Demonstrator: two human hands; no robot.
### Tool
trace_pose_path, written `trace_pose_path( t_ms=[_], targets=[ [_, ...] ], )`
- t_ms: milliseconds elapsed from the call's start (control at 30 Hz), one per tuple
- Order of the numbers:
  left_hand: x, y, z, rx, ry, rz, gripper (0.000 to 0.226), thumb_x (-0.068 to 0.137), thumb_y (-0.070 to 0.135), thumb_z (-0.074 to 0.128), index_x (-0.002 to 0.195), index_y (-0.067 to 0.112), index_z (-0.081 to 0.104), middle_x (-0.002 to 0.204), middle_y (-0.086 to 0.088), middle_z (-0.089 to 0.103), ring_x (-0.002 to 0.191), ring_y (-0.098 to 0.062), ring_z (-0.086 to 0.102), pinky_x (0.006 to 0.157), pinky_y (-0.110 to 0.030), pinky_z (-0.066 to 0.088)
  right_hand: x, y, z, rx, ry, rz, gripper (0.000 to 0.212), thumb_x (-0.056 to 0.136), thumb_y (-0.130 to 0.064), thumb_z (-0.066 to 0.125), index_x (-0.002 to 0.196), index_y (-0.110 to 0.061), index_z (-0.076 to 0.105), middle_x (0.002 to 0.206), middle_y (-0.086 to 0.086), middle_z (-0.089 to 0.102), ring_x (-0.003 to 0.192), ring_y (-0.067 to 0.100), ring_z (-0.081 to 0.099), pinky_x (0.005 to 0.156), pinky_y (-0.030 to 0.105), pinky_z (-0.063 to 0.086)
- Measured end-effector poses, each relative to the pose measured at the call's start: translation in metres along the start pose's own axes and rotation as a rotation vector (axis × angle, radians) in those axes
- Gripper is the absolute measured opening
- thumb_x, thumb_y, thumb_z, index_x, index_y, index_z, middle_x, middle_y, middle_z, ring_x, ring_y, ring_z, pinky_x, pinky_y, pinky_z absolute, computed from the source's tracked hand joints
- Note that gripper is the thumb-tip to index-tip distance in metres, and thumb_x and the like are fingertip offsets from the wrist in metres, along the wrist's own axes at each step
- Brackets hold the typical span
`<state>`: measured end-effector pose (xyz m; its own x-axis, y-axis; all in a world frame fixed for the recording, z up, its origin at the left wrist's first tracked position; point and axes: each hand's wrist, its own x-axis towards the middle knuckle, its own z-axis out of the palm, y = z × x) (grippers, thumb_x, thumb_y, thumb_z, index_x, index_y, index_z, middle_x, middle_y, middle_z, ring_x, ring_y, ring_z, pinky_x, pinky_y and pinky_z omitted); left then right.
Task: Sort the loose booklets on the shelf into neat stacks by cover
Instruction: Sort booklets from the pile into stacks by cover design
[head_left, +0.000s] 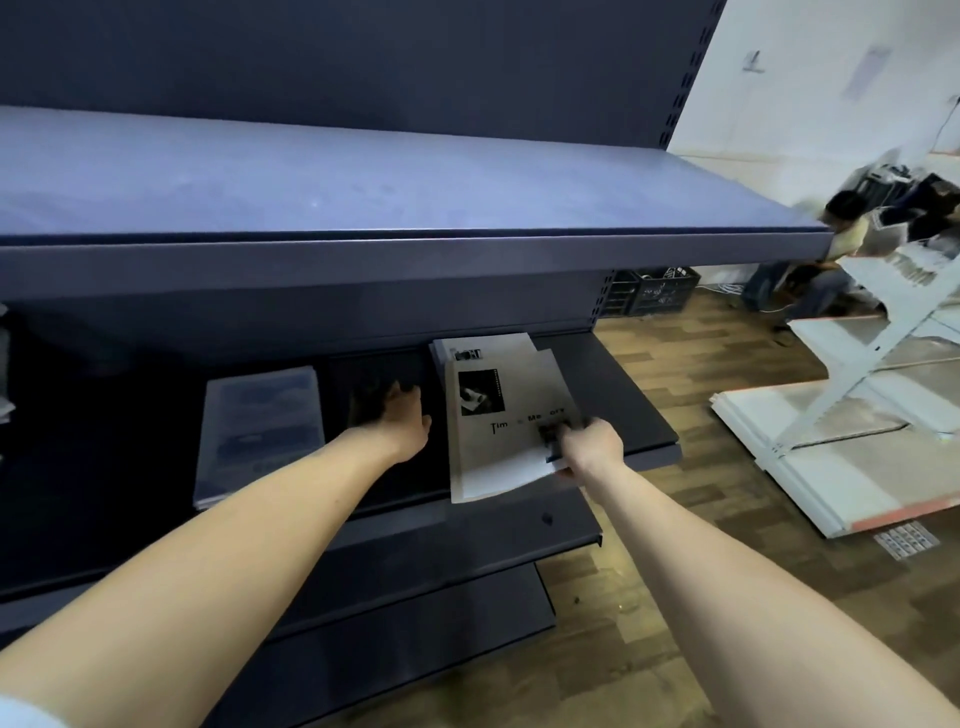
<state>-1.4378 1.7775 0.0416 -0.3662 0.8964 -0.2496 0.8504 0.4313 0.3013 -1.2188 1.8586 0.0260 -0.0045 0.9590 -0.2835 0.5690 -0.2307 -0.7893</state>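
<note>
The right hand (589, 446) pinches the near corner of a white booklet (506, 431) on the shelf (623, 405). The left hand (402, 421) rests on a dark booklet (384, 415), fingers seemingly spread. A blue stack (260, 431) lies to the left.

Matt dark painted metal shelf (618, 395), smooth. Matt grey paper booklet (498, 431); glossy bluish booklet stack (260, 431). Wood-grain floor (675, 374) with slight sheen.
</note>
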Motion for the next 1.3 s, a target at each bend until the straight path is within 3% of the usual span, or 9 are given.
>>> trace_pose_path(
  t_ms=[167,300,433,600,700,767,867,1000,1300],
  targets=[
    [0.016,0.003,0.003,-0.060,0.038,-0.058,0.056,0.106,0.025,0.037,0.154,0.003,0.017,0.162,-0.020,0.004,0.150,-0.031,0.005,0.118,-0.037,0.013,0.024,-0.011,-0.006,-0.095,-0.082,-0.082,0.039,0.088,-0.024,0.062,0.122,-0.011,0.047,0.109,0.010,0.061,0.087,0.031,0.067,0.066,0.040,0.061],
    [0.028,0.005,0.010,-0.003,0.049,-0.115,0.056,0.103,0.037,0.039,0.149,0.007,0.030,0.158,-0.019,0.022,0.146,-0.034,0.021,0.117,-0.047,0.024,0.044,-0.011,-0.004,-0.222,-0.094,-0.140,0.054,0.082,-0.022,0.070,0.129,-0.008,0.047,0.124,0.011,0.060,0.111,0.033,0.060,0.079,0.033,0.047],
    [0.034,0.018,0.013,0.022,0.045,-0.142,0.052,0.102,0.038,0.039,0.144,0.008,0.037,0.154,-0.018,0.030,0.142,-0.034,0.029,0.115,-0.045,0.028,0.060,-0.009,-0.005,-0.272,-0.106,-0.164,0.054,0.083,-0.019,0.070,0.129,-0.006,0.045,0.132,0.015,0.053,0.120,0.037,0.053,0.093,0.041,0.048],
    [0.042,0.032,0.021,0.028,0.036,-0.177,0.052,0.102,0.042,0.037,0.142,0.010,0.041,0.153,-0.017,0.033,0.142,-0.035,0.028,0.116,-0.048,0.025,0.075,-0.005,-0.006,-0.392,-0.144,-0.185,0.062,0.084,-0.019,0.072,0.135,-0.007,0.041,0.134,0.016,0.048,0.122,0.038,0.052,0.094,0.041,0.046],
    [0.047,0.038,0.026,0.022,0.031,-0.200,0.050,0.102,0.041,0.037,0.141,0.010,0.042,0.152,-0.018,0.033,0.142,-0.036,0.028,0.115,-0.049,0.025,0.081,-0.001,-0.006,-0.411,-0.163,-0.172,0.060,0.083,-0.026,0.075,0.131,-0.008,0.044,0.130,0.015,0.043,0.114,0.039,0.056,0.086,0.037,0.045],
    [0.049,0.040,0.029,0.025,0.045,-0.217,0.045,0.101,0.041,0.037,0.134,0.012,0.048,0.147,-0.017,0.039,0.137,-0.035,0.035,0.112,-0.049,0.030,0.085,0.001,-0.005,-0.418,-0.163,-0.169,0.056,0.081,-0.029,0.075,0.126,-0.008,0.051,0.126,0.015,0.045,0.106,0.037,0.059,0.080,0.033,0.046],
    [0.051,0.043,0.030,0.026,0.055,-0.233,0.038,0.100,0.041,0.039,0.121,0.013,0.053,0.134,-0.013,0.046,0.122,-0.033,0.046,0.105,-0.048,0.037,0.090,-0.001,-0.003,-0.449,-0.160,-0.181,0.054,0.081,-0.031,0.075,0.124,-0.008,0.053,0.127,0.015,0.046,0.108,0.036,0.057,0.085,0.037,0.048],
    [0.049,0.050,0.029,0.098,0.057,-0.222,0.042,0.101,0.042,0.037,0.127,0.013,0.053,0.134,-0.011,0.047,0.124,-0.033,0.045,0.104,-0.046,0.037,0.093,-0.007,0.000,-0.555,-0.127,-0.170,0.065,0.083,-0.047,0.072,0.131,-0.009,0.049,0.133,0.014,0.046,0.124,0.034,0.045,0.091,0.041,0.046],
    [0.034,0.065,0.024,0.203,0.021,-0.231,0.048,0.103,0.043,0.032,0.139,0.014,0.046,0.149,-0.013,0.038,0.137,-0.032,0.036,0.110,-0.044,0.030,0.091,-0.002,0.000,-0.649,-0.097,-0.183,0.074,0.082,-0.057,0.066,0.135,-0.010,0.047,0.136,0.011,0.045,0.127,0.030,0.040,0.095,0.037,0.042]
  ],
)
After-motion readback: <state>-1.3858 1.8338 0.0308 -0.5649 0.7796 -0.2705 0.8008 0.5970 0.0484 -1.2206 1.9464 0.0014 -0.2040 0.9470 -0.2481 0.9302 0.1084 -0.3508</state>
